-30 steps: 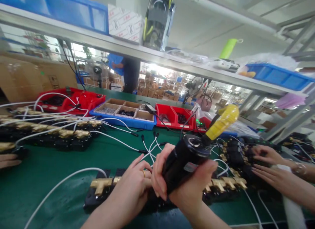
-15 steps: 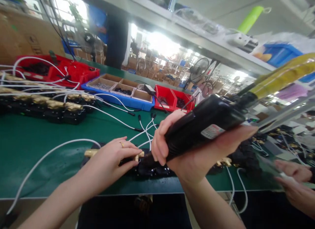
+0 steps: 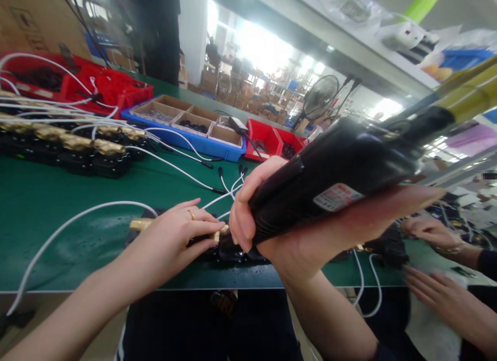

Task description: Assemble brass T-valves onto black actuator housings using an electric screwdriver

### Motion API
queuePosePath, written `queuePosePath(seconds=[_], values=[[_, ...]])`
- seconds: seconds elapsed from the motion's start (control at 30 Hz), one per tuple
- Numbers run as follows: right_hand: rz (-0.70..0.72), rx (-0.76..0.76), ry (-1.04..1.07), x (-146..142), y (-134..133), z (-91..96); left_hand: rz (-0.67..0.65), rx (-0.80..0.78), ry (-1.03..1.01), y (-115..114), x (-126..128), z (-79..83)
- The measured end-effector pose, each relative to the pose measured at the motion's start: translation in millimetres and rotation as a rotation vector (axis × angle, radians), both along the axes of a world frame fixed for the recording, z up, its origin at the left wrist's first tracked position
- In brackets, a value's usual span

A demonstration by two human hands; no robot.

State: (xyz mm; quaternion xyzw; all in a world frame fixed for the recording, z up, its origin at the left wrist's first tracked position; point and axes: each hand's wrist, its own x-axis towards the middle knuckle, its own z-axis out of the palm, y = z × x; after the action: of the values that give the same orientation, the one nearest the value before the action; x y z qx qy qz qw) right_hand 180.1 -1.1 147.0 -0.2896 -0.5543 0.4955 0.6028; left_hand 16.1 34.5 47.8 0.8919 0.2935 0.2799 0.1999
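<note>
My right hand (image 3: 295, 231) is wrapped round a black electric screwdriver (image 3: 341, 172) with a yellow cable sleeve (image 3: 471, 94) at its top, tilted down to the left. Its tip points at a black part with brass fittings (image 3: 236, 252) near the table's front edge. My left hand (image 3: 174, 237) lies flat on the left end of that part, fingers stretched out, a ring on one finger. A brass stub (image 3: 139, 225) sticks out to the left from under it. A white cable (image 3: 73, 221) runs from the part off to the left.
A row of black and brass parts with white cables (image 3: 70, 144) lies at the back left. Behind it stand red bins (image 3: 116, 89), a blue tray of compartments (image 3: 182, 128) and more red bins (image 3: 272, 138). Another person's hands (image 3: 430, 262) work at the right.
The view has dropped and moved closer. The screwdriver has tilted flatter and nearer the camera. My left hand has gone from curled beside the tool to lying flat on the part.
</note>
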Motion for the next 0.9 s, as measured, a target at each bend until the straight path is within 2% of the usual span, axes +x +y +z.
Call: queuePosePath(seconds=[0.3, 0.43, 0.73, 0.9], values=[[-0.06, -0.018, -0.029, -3.7, -2.4, 0.3, 0.009, -0.026, 0.004, -2.3, 2.5, 2.3], [-0.027, 0.026, -0.007, -4.6, 0.3, 0.2, 0.015, -0.021, 0.005, -2.2, 3.7, 1.3], [-0.041, -0.03, -0.027, -5.5, 3.7, -7.7, 0.021, -0.019, 0.05, -1.0, 4.2, 2.5], [-0.032, -0.052, 0.047, -0.4, -1.0, 4.8, 0.062, 0.024, 0.076, 4.2, -2.7, -6.4]])
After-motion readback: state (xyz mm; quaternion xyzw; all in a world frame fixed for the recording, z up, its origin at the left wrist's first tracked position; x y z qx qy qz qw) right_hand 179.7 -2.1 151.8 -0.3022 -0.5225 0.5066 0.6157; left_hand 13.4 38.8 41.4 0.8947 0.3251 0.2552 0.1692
